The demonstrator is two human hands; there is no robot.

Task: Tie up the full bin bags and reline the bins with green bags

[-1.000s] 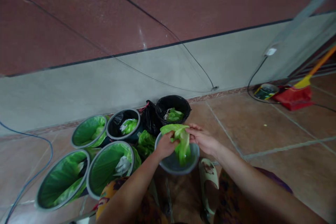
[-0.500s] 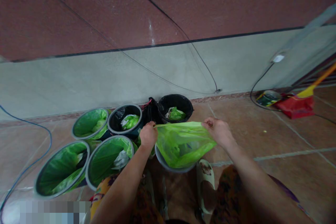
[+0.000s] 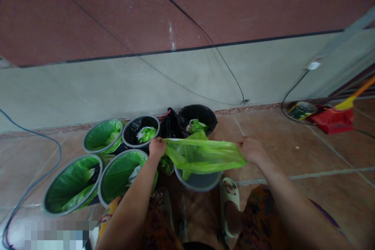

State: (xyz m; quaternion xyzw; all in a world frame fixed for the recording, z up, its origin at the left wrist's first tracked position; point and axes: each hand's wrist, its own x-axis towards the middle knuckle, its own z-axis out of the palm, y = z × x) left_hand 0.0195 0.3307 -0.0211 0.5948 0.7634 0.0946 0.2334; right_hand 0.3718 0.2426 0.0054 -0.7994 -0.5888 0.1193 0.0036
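Observation:
A thin green plastic bag (image 3: 205, 156) is stretched sideways between my two hands. My left hand (image 3: 157, 147) pinches its left corner, and my right hand (image 3: 251, 150) grips the right end with fingers closed. Below the bag stands a grey bin (image 3: 200, 184), its near rim and inner wall showing while the bag covers the far side. Just behind, a bin lined with a black bag (image 3: 183, 114) holds crumpled green plastic. Part of another green bag (image 3: 166, 164) shows beneath my left hand.
Left of me stand several lined bins, among them a green-lined one (image 3: 70, 187) and a black-lined one (image 3: 133, 125). A red dustpan (image 3: 332, 121) and a tin (image 3: 302, 110) are by the wall at right. A blue cable (image 3: 57, 160) crosses the floor at left.
My hands have moved farther apart, pulling the green bag wider and flatter. Its lower part has lifted, so more of the grey bin's inside shows. The view has shifted slightly.

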